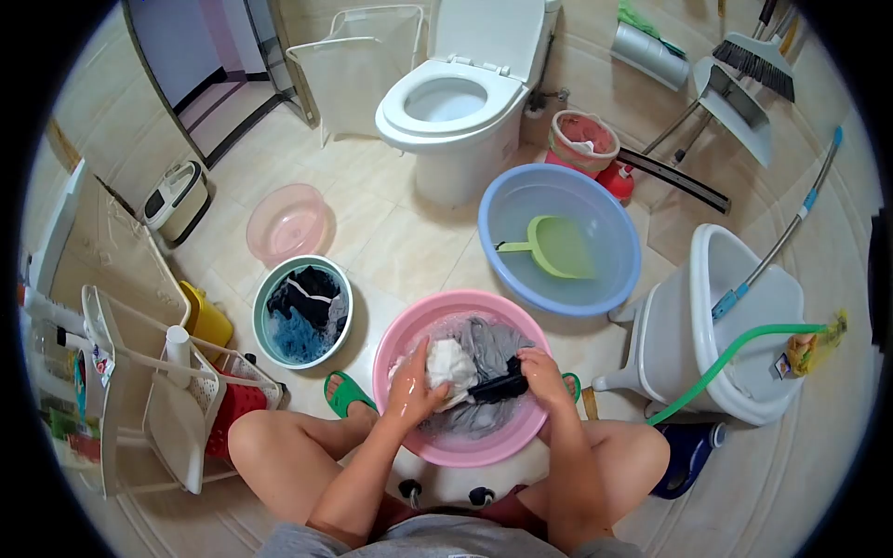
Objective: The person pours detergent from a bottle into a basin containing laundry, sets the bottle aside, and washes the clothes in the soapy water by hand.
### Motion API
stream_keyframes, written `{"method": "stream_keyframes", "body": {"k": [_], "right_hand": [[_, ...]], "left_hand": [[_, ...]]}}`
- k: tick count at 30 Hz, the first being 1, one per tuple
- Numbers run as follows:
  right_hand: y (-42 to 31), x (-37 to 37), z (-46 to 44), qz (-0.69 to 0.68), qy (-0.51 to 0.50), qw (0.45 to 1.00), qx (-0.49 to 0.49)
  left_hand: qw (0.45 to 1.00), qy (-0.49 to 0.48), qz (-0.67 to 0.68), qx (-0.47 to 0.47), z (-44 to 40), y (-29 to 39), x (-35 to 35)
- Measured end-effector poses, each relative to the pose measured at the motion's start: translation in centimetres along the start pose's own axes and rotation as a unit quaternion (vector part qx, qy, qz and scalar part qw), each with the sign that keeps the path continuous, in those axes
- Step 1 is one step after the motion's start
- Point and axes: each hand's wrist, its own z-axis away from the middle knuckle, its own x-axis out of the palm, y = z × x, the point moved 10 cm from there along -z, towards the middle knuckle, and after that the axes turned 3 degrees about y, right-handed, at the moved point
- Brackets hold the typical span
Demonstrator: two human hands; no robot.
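A pink basin (386,372) with soapy water stands between my feet. In it lie a grey cloth (493,344), a white cloth (450,365) and a black piece of cloth (502,387). My left hand (415,389) is wet and closed round the lower left side of the white cloth. At the right side of the basin, my right hand (544,377) pinches the end of the black cloth. The black cloth stretches from my right hand to the white cloth, above the grey one.
A teal-rimmed basin (348,337) of dark clothes is at the left, beside a translucent pink basin (286,223). A blue basin (493,270) holds water and a green dustpan (558,247). Toilet (465,121) behind; white tub (665,325) with green hose (721,367) right; shelf rack (172,437) left.
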Motion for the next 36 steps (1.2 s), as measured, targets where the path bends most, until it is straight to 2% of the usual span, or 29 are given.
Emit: {"method": "stream_keyframes", "body": {"k": [1,2,3,5,7,8,12,15,17,18,20,21,22,24,25,26,27,29,30,32,33,34,35,36], "right_hand": [[-1.4,0.1,0.1,0.0,0.0,1.0,0.002],[-2.7,0.2,0.0,0.08,0.034,0.996,0.015],[-4.2,0.4,-0.1,0.16,0.067,0.985,0.026],[-5.5,3.0,0.1,0.183,0.06,0.981,0.003],[-5.7,7.0,0.7,0.341,-0.027,0.939,-0.017],[-4.4,8.6,1.0,0.346,-0.048,0.937,-0.012],[-4.1,9.4,0.4,0.385,-0.06,0.921,-0.004],[-3.5,9.8,-0.9,0.383,-0.106,0.917,0.025],[-1.7,11.1,-0.9,0.4,-0.192,0.893,0.074],[-1.6,11.2,-0.9,0.398,-0.196,0.893,0.077],[-1.2,11.4,-0.7,0.387,-0.208,0.893,0.097],[-0.8,11.7,-0.8,0.386,-0.212,0.892,0.098],[-0.2,12.1,-0.9,0.357,-0.219,0.901,0.113],[-0.2,12.1,-1.5,0.33,-0.222,0.909,0.127],[-0.9,12.1,-1.9,0.353,-0.24,0.896,0.127],[-1.1,12.2,-1.8,0.374,-0.258,0.882,0.128],[0.5,12.7,-1.6,0.375,-0.256,0.882,0.129],[1.5,12.8,-2.6,0.316,-0.106,0.943,0.004],[1.3,12.4,-2.8,0.317,-0.103,0.943,0.002],[0.1,10.7,-4.4,0.262,-0.081,0.961,0.014],[-0.8,9.9,-4.9,0.264,-0.076,0.962,0.011],[-1.6,8.8,-5.3,0.24,-0.07,0.968,0.024],[-2.3,7.9,-5.4,0.217,-0.063,0.973,0.036],[-2.8,7.2,-5.4,0.222,-0.058,0.973,0.032]], "left_hand": [[0.999,-0.04,-0.011,-0.019,0.4,-0.5,1.1],[0.999,-0.042,-0.011,-0.021,0.8,-0.7,1.5],[0.994,-0.08,-0.059,-0.051,1.0,-1.4,2.4],[0.969,-0.154,-0.155,-0.111,1.7,-3.1,4.1],[0.967,-0.136,-0.197,-0.092,2.2,-3.7,4.8],[0.962,-0.116,-0.236,-0.071,2.3,-3.9,5.1],[0.944,-0.149,-0.282,-0.088,3.0,-6.7,8.4],[0.928,-0.148,-0.334,-0.078,3.1,-8.3,10.1],[0.916,-0.206,-0.324,-0.116,3.9,-10.4,11.5],[0.915,-0.21,-0.324,-0.119,3.6,-10.6,11.5],[0.901,-0.283,-0.283,-0.167,4.1,-11.8,12.5],[0.9,-0.286,-0.281,-0.17,5.1,-14.1,13.5],[0.904,-0.132,-0.405,0.022,4.9,-14.1,13.7],[0.841,0.037,-0.496,0.215,5.2,-10.5,13.1],[0.914,-0.156,-0.374,0.012,3.5,-13.2,12.9],[0.897,-0.335,-0.215,-0.192,5.2,-15.6,14.2],[0.898,-0.335,-0.214,-0.19,5.1,-15.9,14.1],[0.793,-0.503,-0.344,-0.019,7.4,-15.8,16.1],[0.795,-0.5,-0.344,-0.017,6.8,-15.2,16.1],[0.863,-0.368,-0.285,-0.197,3.9,-15.2,13.6],[0.865,-0.364,-0.286,-0.192,4.0,-15.1,13.7],[0.935,-0.205,-0.254,-0.139,2.0,-13.6,12.0],[0.973,-0.038,-0.21,-0.082,0.9,-11.7,9.6],[0.975,-0.033,-0.206,-0.078,0.7,-10.2,8.7]]}}
